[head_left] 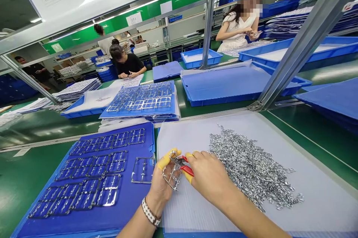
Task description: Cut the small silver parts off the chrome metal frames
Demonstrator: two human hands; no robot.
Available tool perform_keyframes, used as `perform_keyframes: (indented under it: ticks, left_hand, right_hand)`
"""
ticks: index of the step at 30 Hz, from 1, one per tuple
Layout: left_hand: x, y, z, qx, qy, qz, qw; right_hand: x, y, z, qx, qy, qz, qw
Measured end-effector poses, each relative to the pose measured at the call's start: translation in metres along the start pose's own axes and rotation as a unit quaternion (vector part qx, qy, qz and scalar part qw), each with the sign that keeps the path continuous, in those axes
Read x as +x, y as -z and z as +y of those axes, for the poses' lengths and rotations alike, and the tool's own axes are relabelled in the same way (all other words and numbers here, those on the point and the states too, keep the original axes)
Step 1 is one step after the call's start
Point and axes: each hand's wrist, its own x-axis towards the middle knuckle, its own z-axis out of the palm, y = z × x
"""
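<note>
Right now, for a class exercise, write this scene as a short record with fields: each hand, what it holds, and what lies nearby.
Left hand: holds a silver metal frame
Left thumb: yellow finger cot
Right hand: holds red-handled pliers
Beside right hand: heap of small silver metal pieces on a pale plastic sheet
Left of hands: metal frames on a blue tray
Beyond: seated co-worker in black

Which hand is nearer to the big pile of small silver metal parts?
Right. The right hand lies beside the pile of silver metal parts, at its left edge; the left hand is farther left, past the right hand.
</note>
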Motion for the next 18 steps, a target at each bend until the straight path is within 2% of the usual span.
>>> perform_keyframes:
  ticks: [5,10,14,18]
  left_hand:
    - [-0.002,-0.001,0.003,-0.029,0.010,-0.001,1.000]
    - [0.000,-0.001,0.008,-0.108,0.054,-0.017,0.993]
    - [0.002,0.002,0.008,-0.150,0.067,-0.042,0.985]
    - [0.002,0.003,0.007,-0.140,0.065,-0.038,0.987]
  right_hand:
    - [-0.001,-0.002,0.001,-0.022,0.008,0.020,1.000]
    - [-0.011,-0.004,0.011,-0.013,-0.009,0.042,0.999]
    - [-0.019,-0.011,0.014,0.000,-0.020,0.021,1.000]
    - [-0.019,-0.017,0.009,0.007,-0.015,0.012,1.000]
